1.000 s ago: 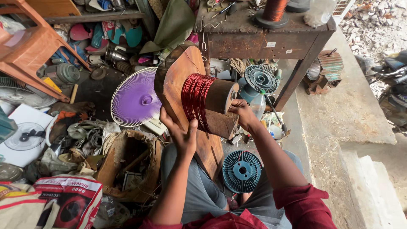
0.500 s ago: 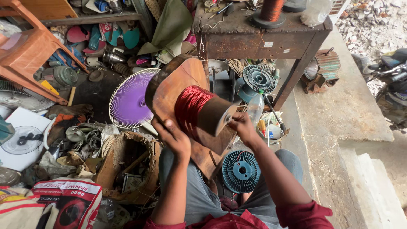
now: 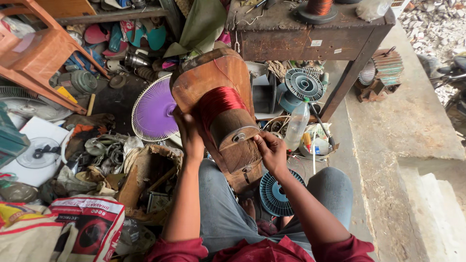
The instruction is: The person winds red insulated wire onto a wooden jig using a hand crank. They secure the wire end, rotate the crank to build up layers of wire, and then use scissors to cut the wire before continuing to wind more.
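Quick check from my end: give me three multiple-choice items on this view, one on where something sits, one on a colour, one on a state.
1. Where does the blue slotted disc lie?
A. On the dark wooden table
B. Low between the person's knees
C. On the orange plastic stool

2. What colour is the wire coil on the wooden former?
A. Red
B. Green
C. White

3. How is the former held?
A. It lies on the ground, untouched
B. One hand alone lifts it
C. Both hands are on it

Answers:
1 B, the disc shows below the former, between the two grey trouser legs.
2 A, the winding is shiny red against brown wood.
3 C, the left hand grips its left side and the right hand its lower right end.
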